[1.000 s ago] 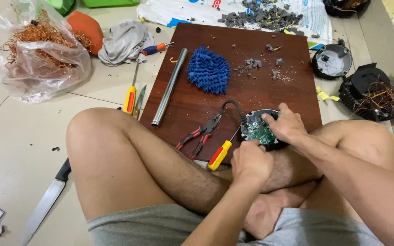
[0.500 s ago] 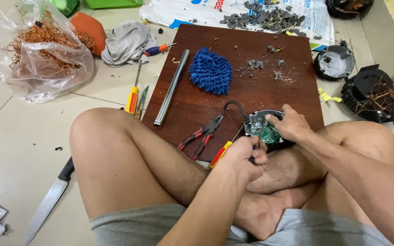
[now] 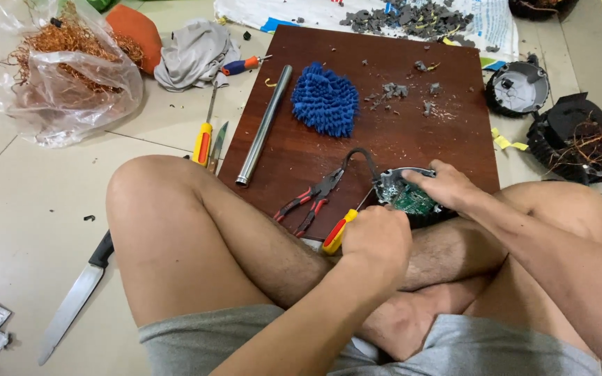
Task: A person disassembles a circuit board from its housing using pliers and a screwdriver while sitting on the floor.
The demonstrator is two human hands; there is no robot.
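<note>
Head view, looking down on a person seated cross-legged on a tiled floor [image 3: 29,209], with a dark red-brown wooden board [image 3: 398,139] laid in front of the knees. The left hand [image 3: 377,240] is closed in a fist around a screwdriver with a yellow and red handle [image 3: 337,232], whose shaft is directed toward a round black motor housing [image 3: 412,198]. The housing, in which a green circuit board is exposed, is seen at the near edge of the board, against the shin. The right hand [image 3: 447,186] is laid over the housing from the right, fingers curled on its rim and pressing it down.

Red-handled pliers [image 3: 311,198] are lying on the board just left of the housing, with a steel tube [image 3: 265,125] and a blue shaggy cloth [image 3: 325,97] farther back, and grey crumbs scattered toward the far right.

Packaging is shown at the margins. A clear plastic bag [image 3: 57,76], crumpled and filled with copper wire, is placed at upper left on the floor. A white printed sheet with blue patches [image 3: 280,14], rectangular and partly hidden, is spread beyond the far edge of the board and is carrying a heap of grey fragments. Two further black round housings [image 3: 573,139] are set at the right, one holding copper windings. A knife [image 3: 71,299] is lying at lower left, and a second yellow-handled screwdriver [image 3: 203,139] beside the tube.
</note>
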